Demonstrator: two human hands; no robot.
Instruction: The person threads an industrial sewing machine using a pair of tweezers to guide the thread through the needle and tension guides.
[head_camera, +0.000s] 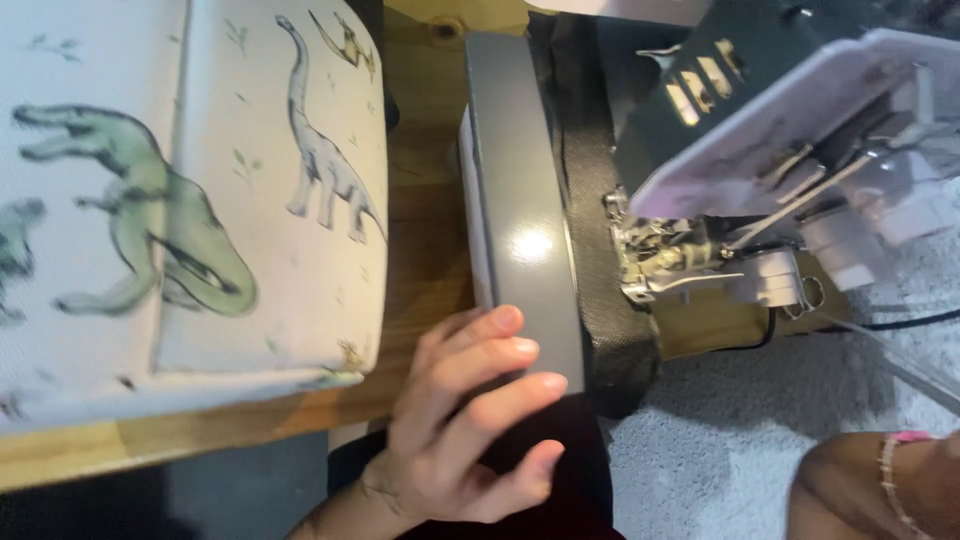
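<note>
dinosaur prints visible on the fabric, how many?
4 clearly: a green two-legged one on the left panel, a grey long-necked one on the right panel, a flying one at the top edge, and a cut-off one at the frame's left edge. Folds may hide more.

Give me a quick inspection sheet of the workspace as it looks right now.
Surface: wooden table, partly covered.
Job's things: grey flat panel under the fingers; black fabric beside it, at the sewing machine.
Clutter: folded dinosaur-print fabric.
Grippers: left hand open, fingers on the panel; right hand out of view, only a forearm with a bracelet.
Cables: black cable.
Surroundings: grey carpet.
</note>
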